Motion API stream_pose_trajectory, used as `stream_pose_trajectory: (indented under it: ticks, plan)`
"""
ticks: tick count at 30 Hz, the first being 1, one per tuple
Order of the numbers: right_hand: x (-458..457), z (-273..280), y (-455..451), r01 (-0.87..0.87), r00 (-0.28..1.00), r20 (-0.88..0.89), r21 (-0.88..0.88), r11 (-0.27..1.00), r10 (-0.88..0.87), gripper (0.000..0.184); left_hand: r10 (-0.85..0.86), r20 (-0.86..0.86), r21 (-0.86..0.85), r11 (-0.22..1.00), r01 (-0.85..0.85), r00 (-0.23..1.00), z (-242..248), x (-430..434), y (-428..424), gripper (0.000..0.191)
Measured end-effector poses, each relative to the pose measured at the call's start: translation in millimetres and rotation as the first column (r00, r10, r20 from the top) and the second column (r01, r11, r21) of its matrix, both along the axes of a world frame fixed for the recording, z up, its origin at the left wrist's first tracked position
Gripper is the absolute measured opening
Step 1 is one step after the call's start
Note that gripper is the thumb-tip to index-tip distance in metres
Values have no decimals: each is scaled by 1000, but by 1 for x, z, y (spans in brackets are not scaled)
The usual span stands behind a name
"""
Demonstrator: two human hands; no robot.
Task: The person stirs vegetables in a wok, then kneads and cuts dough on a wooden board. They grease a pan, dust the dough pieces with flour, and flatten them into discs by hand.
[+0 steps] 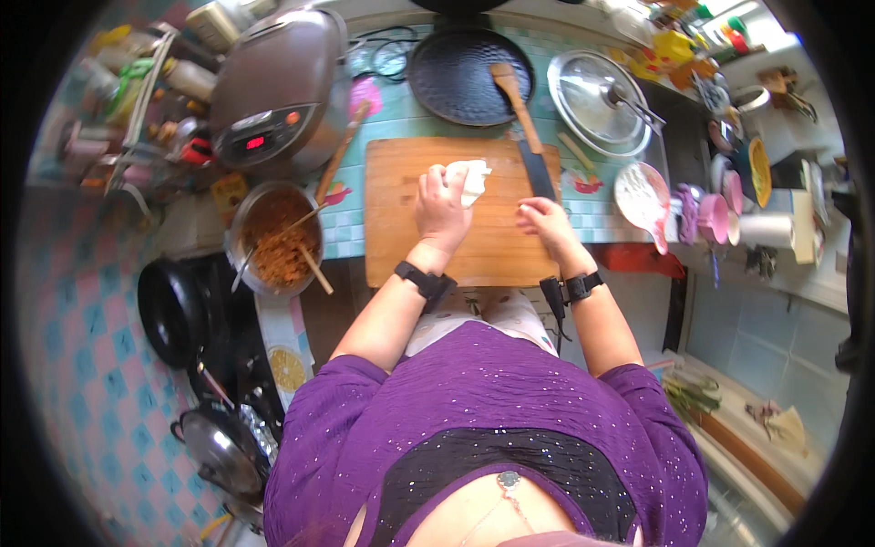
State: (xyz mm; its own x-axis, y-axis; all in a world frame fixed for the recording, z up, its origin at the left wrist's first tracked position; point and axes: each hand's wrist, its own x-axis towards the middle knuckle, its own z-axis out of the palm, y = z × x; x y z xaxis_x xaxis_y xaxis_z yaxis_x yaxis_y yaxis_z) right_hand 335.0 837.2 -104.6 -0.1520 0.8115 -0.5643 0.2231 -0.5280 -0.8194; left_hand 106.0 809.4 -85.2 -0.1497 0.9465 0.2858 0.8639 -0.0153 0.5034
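Observation:
My left hand [441, 208] is over the wooden cutting board [403, 263], closed around a crumpled white piece [472, 179]. Whether that piece is paper or dough I cannot tell. To its right, my right hand [549, 224] is above the board's right edge, fingers slightly bent and apart, with nothing clear in them. Just beyond it lies a dark flat blade-like strip [539, 174]. A wooden spatula [514, 92] rests with its head on the black round pan [458, 75] and its handle reaching down to the strip.
Left of the board stands a metal bowl of reddish-brown filling [284, 253] with sticks in it, and behind that a rice cooker [280, 89]. A glass lid [588, 96] and a white strainer-shaped dish [641, 195] are on the right. A rolling stick [345, 147] leans by the cooker.

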Motion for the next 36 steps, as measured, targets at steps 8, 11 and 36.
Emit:
stream_pose_trajectory:
  ticks: [8, 11, 36]
  plan:
    - [206, -5, 73, -261, 475, 792, 542, 799, -383, 29, -282, 36, -357, 893, 276, 959, -19, 9, 4, 72]
    - [234, -21, 86, -403, 408, 885, 395, 826, -224, 31, -239, 117, -394, 880, 266, 964, -34, 14, 7, 59]
    - [18, 30, 26, -75, 942, -331, -46, 996, 55, 48, 260, 913, -290, 956, 52, 314, -21, -25, -22, 60]
